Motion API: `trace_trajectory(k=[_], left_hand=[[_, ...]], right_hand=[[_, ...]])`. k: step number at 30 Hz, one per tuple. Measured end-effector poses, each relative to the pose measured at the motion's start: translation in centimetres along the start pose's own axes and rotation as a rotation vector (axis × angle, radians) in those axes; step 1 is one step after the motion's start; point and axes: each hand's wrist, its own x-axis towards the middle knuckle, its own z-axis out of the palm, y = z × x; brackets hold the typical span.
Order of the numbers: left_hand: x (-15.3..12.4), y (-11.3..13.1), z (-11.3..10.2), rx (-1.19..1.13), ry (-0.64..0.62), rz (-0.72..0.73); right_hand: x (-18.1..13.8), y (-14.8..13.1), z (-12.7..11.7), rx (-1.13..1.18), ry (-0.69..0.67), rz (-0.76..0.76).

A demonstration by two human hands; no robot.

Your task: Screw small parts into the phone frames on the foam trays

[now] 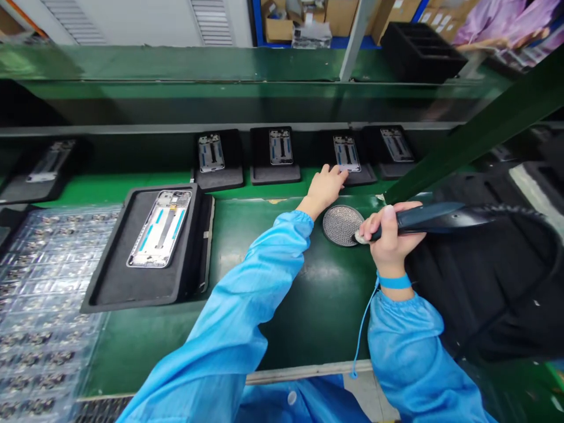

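Observation:
My left hand [325, 189] reaches to the far side of the green bench, palm down, with its fingers outstretched. Its fingertips are at the near edge of a silver phone frame [347, 154] lying on a black foam tray [365, 175]; whether they touch is unclear. My right hand [391, 230] is closed around a dark hand tool [434, 216] with a coiled cord. The tool's pale tip [359, 237] is at the rim of a round dish [342, 225] with a grainy, silvery surface. A blue strap [395, 282] circles my right wrist.
More phone frames lie on black trays along the green line [171, 179]. A larger foam tray [110, 282] at left holds another phone frame [161, 229]. Clear plastic trays [48, 317] hold small parts. A green post [476, 129] slants at right. Another person's pink sleeve [489, 20] shows behind.

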Motion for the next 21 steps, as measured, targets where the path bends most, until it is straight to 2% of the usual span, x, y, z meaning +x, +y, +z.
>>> trace_trajectory(k=[4,6,8,11,15,18,21], left_hand=[[-0.3,-0.5,-0.9,0.049,0.056,-0.02],[-1.6,-0.9,-1.9,0.069,0.142,-0.027],[-4.0,-1.5,-3.2,0.061,0.25,-0.016],[-10.0,-2.4,-5.4,0.028,0.402,0.019],[-20.9,-2.4,-7.7,0.09,0.564,0.055],[-28.7,-1.4,-8.0,0.082,0.67,0.134],[-34.7,0.0,-6.7,0.044,0.654,0.132]], right_hand=[[-0.1,0.4,-0.1,-0.008,-0.004,0.019],[-0.1,0.5,-0.1,-0.005,0.004,0.023],[-0.1,0.5,-0.1,-0.006,0.011,0.019],[-0.3,0.4,-0.1,-0.003,0.001,0.027],[-0.6,0.5,0.0,0.023,-0.031,0.06],[-0.6,0.7,-0.1,0.033,-0.046,0.062],[-0.5,0.8,-0.2,0.023,-0.048,0.061]])
